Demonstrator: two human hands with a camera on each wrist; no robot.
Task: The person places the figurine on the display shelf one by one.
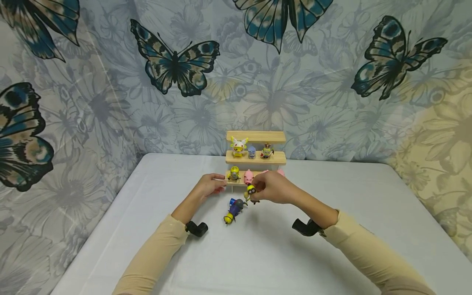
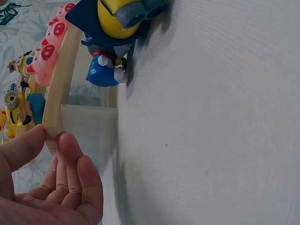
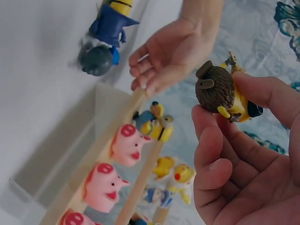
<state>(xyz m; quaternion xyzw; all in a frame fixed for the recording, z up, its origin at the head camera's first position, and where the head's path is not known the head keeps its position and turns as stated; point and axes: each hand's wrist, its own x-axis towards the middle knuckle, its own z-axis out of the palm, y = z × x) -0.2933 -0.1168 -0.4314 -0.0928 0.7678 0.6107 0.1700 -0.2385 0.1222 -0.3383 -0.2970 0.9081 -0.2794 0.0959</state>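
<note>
My right hand (image 1: pixel 274 187) pinches a small yellow-and-black minion figurine (image 3: pixel 239 101) with a shaggy brown lower part between thumb and fingers. It hangs in front of the lower board of a wooden tiered display shelf (image 1: pixel 256 157). At that board's left end, my left hand (image 1: pixel 209 185) pinches the edge between thumb and index finger, plain in the left wrist view. On the lower board stand a minion figurine (image 1: pixel 234 174) at the left and several pink pig figurines (image 3: pixel 105 187). A caped minion figurine (image 1: pixel 229 217) and a grey-and-blue figurine (image 1: pixel 239 203) lie on the table below.
The middle board carries a white-and-yellow horned figurine (image 1: pixel 239 147), a small blue figurine (image 1: pixel 252 152) and a crowned figurine (image 1: pixel 267 150). A white cloth covers the table (image 1: pixel 236 262). Behind it hangs a butterfly-patterned backdrop (image 1: pixel 317 106).
</note>
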